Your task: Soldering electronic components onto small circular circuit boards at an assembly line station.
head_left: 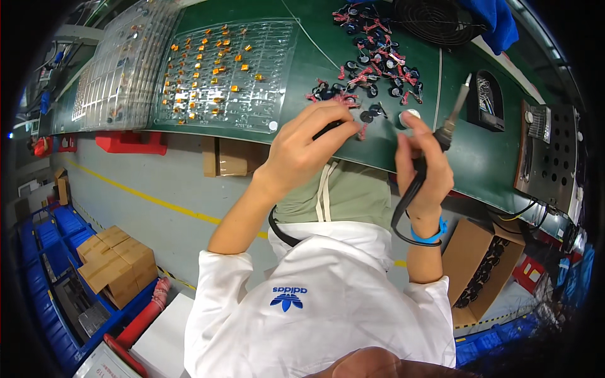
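Observation:
My left hand (307, 143) is closed at the near edge of the green table, its fingers around a small black part (326, 128) that they mostly cover. To its right, my right hand (425, 165) grips a soldering iron (449, 126), whose metal tip points up and away and whose black cable hangs past my wrist. Beside the right fingertips is a small round whitish thing (409, 116); whether they touch it, I cannot tell. Several small round black parts with red wires (378, 63) lie heaped beyond my hands, and a few dark ones (373, 113) sit between them.
Clear plastic trays with orange parts (214, 75) lie at the left, next to a stack of trays (123, 75). A black fan (435, 22) stands at the back, a black holder (485, 101) and a perforated metal unit (551, 157) at the right. An open carton (463, 258) stands below.

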Available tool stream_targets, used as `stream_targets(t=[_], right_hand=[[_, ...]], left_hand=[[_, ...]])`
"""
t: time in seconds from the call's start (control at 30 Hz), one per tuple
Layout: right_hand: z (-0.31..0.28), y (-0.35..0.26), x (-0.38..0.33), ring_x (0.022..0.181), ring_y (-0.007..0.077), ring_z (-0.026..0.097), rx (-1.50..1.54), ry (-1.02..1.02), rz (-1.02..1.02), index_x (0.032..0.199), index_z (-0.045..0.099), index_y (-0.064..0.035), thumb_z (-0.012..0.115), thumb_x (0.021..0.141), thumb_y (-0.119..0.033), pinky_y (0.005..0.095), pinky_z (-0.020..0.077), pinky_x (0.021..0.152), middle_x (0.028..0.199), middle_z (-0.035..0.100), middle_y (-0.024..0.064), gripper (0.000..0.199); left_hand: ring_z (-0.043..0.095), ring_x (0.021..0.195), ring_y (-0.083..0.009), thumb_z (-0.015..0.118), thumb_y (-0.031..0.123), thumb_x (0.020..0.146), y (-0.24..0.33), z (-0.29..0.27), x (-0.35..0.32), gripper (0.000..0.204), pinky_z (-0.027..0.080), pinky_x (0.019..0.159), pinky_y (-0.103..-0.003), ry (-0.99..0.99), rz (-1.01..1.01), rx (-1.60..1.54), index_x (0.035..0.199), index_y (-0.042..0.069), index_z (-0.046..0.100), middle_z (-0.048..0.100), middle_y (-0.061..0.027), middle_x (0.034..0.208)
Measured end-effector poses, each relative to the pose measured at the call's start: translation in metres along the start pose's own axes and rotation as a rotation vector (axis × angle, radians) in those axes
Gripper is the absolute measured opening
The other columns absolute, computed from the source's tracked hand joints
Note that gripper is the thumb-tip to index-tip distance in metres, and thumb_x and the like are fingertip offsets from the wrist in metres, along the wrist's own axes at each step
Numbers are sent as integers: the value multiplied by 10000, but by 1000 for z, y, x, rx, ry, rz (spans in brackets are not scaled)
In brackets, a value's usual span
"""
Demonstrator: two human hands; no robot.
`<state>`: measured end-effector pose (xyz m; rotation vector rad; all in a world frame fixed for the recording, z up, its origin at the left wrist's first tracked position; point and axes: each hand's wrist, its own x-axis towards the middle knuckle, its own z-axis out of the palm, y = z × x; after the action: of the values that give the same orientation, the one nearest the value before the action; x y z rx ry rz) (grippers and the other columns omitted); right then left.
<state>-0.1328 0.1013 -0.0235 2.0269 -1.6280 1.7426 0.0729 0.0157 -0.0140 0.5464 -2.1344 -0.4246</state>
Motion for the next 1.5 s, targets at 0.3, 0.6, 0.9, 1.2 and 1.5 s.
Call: stream_targets(t=[0.3,0.6,0.9,1.2,1.5], right_hand=[[-6,11,-4,756,151,694,-81,35,19,1353,498,-14,638,982,77,254,550,629,1140,756,224,407],[-7,17,-10,714,142,642,-48,55,40,1362,476,2,592,1032,21,258,540,623,1160,746,240,350],[-11,14,-15,695,169,594,-35,12,91,1400,425,22,524,1043,57,277,524,654,1208,704,303,373],[-16,7,3,601,178,561,-236,31,-22,1332,440,59,546,1062,3,283,504,534,1073,737,284,295],[-15,10,-11,672,160,591,-99,33,20,1405,418,-14,488,1062,18,270,516,660,1192,716,276,352]], left_hand=[[670,1010,-304,825,-6,782,-9,2,3,272,552,898,-413,187,69,-88,1045,45,781,699,-89,1027],[665,1019,-292,815,12,818,-15,-6,-2,239,545,929,-416,236,50,-281,1052,53,783,695,-79,1048],[705,973,-266,823,34,845,-16,-22,-11,154,570,856,-375,203,-136,-650,992,36,775,733,-95,1028],[714,915,-181,809,15,881,-21,-103,-13,132,575,766,-302,396,-174,-687,1009,21,776,726,-104,1011],[728,933,-220,801,-53,830,-2,-64,-10,188,587,810,-322,264,-266,-587,1003,19,794,733,-108,1028]])
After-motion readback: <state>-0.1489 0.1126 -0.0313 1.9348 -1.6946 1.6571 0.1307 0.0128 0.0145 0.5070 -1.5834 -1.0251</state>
